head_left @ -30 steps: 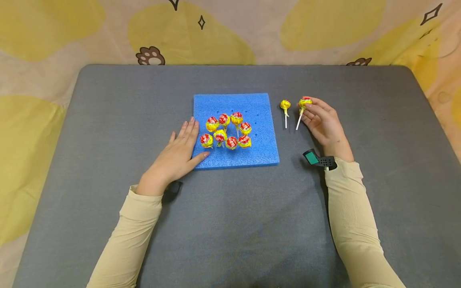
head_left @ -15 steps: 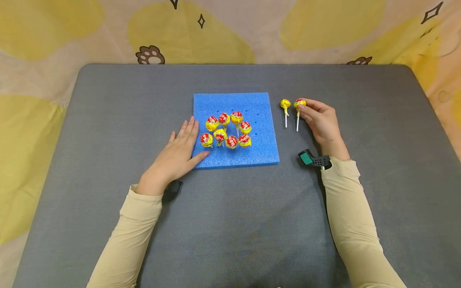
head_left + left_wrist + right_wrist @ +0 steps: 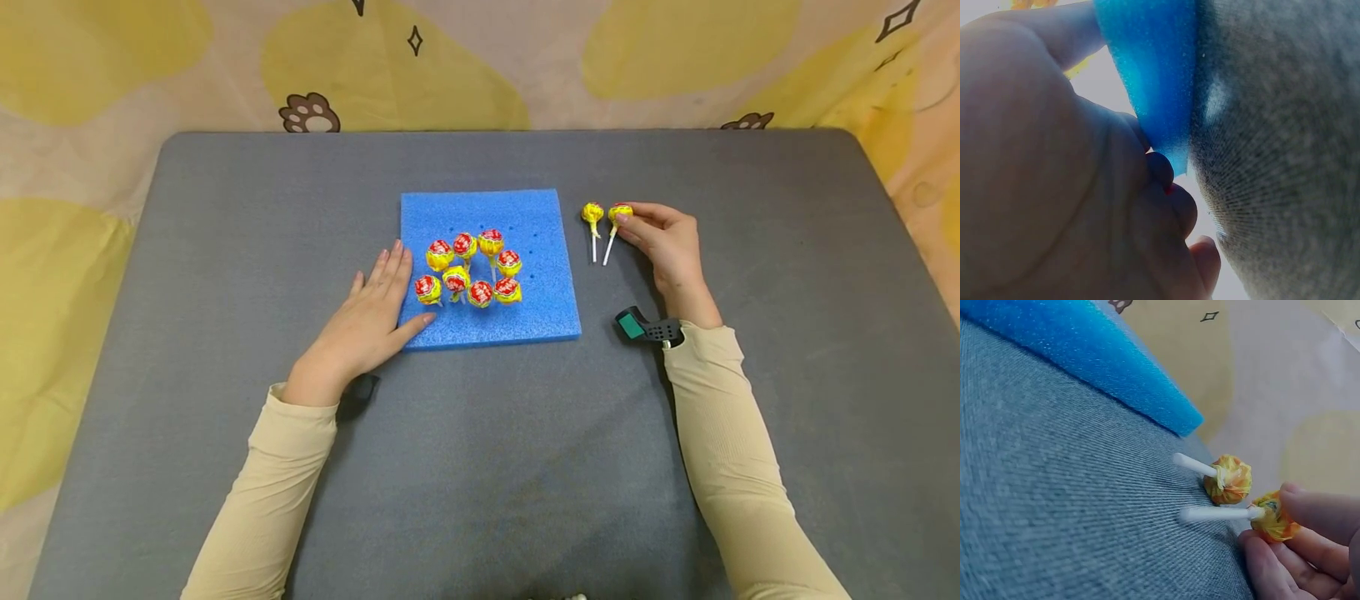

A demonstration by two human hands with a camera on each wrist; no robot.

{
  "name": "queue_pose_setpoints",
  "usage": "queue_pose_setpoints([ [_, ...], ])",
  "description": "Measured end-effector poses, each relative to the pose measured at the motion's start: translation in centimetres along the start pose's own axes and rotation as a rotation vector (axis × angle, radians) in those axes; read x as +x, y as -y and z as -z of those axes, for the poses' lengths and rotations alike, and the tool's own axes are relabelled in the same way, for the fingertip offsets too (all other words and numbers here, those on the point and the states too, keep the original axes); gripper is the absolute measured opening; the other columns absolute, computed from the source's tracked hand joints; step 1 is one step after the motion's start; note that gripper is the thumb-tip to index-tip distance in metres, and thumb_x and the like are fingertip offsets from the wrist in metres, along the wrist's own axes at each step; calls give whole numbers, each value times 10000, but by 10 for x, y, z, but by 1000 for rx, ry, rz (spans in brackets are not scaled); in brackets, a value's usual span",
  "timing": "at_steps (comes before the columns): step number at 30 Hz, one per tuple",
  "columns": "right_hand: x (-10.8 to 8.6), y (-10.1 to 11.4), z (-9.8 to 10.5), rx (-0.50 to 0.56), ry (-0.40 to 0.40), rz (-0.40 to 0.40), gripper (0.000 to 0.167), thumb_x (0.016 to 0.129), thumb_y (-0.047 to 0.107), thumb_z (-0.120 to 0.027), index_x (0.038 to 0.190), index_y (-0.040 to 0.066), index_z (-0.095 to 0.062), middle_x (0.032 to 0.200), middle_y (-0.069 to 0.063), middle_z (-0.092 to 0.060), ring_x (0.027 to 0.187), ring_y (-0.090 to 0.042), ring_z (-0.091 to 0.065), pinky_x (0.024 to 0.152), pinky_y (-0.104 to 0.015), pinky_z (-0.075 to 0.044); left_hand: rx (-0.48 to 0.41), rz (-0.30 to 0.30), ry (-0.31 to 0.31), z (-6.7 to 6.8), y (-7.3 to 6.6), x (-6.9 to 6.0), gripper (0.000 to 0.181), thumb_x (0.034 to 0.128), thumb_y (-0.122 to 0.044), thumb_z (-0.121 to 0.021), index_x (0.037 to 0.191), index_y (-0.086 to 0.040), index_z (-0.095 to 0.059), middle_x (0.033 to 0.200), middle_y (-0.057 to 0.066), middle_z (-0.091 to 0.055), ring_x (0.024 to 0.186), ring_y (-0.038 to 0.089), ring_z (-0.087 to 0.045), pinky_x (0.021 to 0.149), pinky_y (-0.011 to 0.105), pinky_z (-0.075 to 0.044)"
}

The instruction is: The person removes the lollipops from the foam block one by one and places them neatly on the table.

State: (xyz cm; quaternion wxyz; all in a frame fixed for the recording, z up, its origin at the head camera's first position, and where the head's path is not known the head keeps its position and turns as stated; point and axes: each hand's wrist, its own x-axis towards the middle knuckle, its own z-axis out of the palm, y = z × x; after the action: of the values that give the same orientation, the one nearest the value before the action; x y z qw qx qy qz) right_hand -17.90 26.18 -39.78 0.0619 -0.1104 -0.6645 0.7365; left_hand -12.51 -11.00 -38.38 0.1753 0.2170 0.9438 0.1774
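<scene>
R hand (image 3: pixel 667 250) grip pinches round yellow/red-wrapped lollipop (image 3: pixel 617 209) w/ white stick (image 3: pixel 610 247), just beside 2nd yellow-wrapped lollipop (image 3: pixel 592 212) on dk-grey fabric surface (image 3: pixel 480 458), R of flat blue foam block (image 3: pixel 551 312). L hand (image 3: pixel 363 321): grip unclenched, fingers straight, at block's L edge; 8 yellow/red lollipops (image 3: pixel 481 293) stand in block.

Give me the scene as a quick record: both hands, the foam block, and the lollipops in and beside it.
left hand: fingers extended at the left edge of the foam block, thumb over its top
right hand: pinches the held lollipop by its wrapped head
foam block: blue, flat on the grey table
standing lollipops: eight, heads up in the foam block
loose lollipop: one, on the table between the foam block and the held lollipop
</scene>
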Motion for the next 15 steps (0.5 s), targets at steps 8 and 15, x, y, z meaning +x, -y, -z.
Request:
queue_pose_setpoints([
  [8,-1,-1,2,-137,-17,27,253,796,49,-745,1033,-34,-712,921,-23,-681,840,-106,-627,724,-161,-510,0,-3,-2,-1,1,0,872,937,-490,-474,1503,-37,11,1566,108,91,1429,253,95,1125,515,-16],
  [15,-1,-3,0,-353,-89,78,292,768,129,-789,1023,-1,-731,851,79,-690,882,-120,-579,692,-195,-437,-2,3,-2,0,0,0,872,938,-482,-479,1501,-31,11,1565,108,96,1429,250,97,1124,519,-13],
])
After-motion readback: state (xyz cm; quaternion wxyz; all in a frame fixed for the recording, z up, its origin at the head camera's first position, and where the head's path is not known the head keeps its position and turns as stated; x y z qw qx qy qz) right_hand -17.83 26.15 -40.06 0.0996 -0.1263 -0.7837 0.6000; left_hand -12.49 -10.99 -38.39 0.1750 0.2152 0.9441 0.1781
